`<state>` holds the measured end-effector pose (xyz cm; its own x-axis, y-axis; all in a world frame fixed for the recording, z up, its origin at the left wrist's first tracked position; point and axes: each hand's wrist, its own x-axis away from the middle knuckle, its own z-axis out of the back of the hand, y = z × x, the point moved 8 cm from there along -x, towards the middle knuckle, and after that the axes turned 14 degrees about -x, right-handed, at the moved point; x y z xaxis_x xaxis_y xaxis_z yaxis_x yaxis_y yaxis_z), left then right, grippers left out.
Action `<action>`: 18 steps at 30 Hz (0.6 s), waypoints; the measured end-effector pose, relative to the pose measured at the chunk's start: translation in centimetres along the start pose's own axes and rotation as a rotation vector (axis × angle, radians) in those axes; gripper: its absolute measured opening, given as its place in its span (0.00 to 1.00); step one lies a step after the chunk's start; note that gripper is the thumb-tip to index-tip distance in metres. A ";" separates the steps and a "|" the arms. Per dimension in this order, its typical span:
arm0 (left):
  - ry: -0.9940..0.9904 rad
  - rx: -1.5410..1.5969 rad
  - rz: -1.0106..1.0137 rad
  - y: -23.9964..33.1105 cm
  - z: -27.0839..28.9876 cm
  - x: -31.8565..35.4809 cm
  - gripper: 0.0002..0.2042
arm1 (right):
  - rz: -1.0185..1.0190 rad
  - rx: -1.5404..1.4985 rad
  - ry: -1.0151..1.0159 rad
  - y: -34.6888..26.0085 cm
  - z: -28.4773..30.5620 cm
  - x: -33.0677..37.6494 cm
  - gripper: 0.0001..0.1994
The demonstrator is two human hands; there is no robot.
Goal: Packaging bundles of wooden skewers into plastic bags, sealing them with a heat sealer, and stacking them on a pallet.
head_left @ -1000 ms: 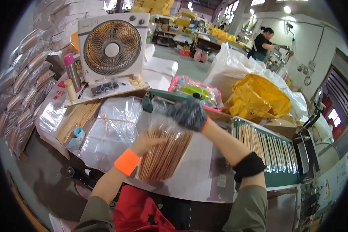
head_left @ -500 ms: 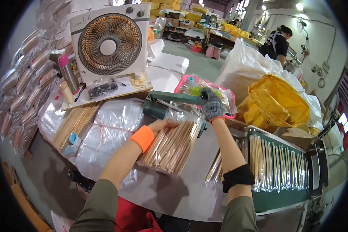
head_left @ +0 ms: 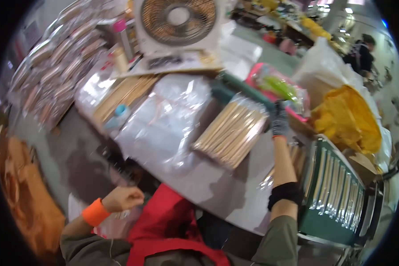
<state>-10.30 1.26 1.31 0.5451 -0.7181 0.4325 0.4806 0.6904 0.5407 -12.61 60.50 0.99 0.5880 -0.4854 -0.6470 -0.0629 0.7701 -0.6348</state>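
Observation:
A clear bag packed with wooden sticks (head_left: 232, 131) lies on the grey table (head_left: 217, 186), its far end under the green sealer arm (head_left: 241, 88). My right hand (head_left: 279, 119), in a grey glove, grips the right end of that arm beside the bag's far corner. My left hand (head_left: 124, 197), with an orange wristband, is down by my lap at the lower left, away from the table. Its fingers are curled, and it hovers just above some crumpled clear plastic (head_left: 115, 224).
Loose clear bags (head_left: 164, 119) are piled left of the stick bag, with more bagged sticks (head_left: 124, 95) behind. A box fan (head_left: 179, 20) stands at the back. A green rack of sticks (head_left: 337, 186) sits right, a yellow sack (head_left: 345, 119) beyond. Another person (head_left: 363, 53) works far off.
My left hand has left the stick bag and dropped to my lap. My right hand stays at the sealer. My head has tilted down and left.

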 end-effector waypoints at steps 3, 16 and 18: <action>-0.240 -0.492 0.153 -7.8 -8.3 13.5 0.08 | -0.106 0.137 -0.012 0.7 0.8 -1.2 0.21; 0.453 -0.596 0.302 -8.6 -7.5 16.0 0.21 | -0.991 -1.160 -0.146 -14.1 -10.1 20.0 0.32; 0.177 -0.544 0.275 -7.1 -8.9 15.3 0.22 | -1.023 -1.381 -0.159 -24.6 -10.8 23.3 0.32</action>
<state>0.79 -13.83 -2.34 0.7812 -0.5154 0.3523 0.5618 0.8264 -0.0369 -6.09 25.72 -3.02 0.8902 -0.4047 0.2094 -0.1830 -0.7384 -0.6490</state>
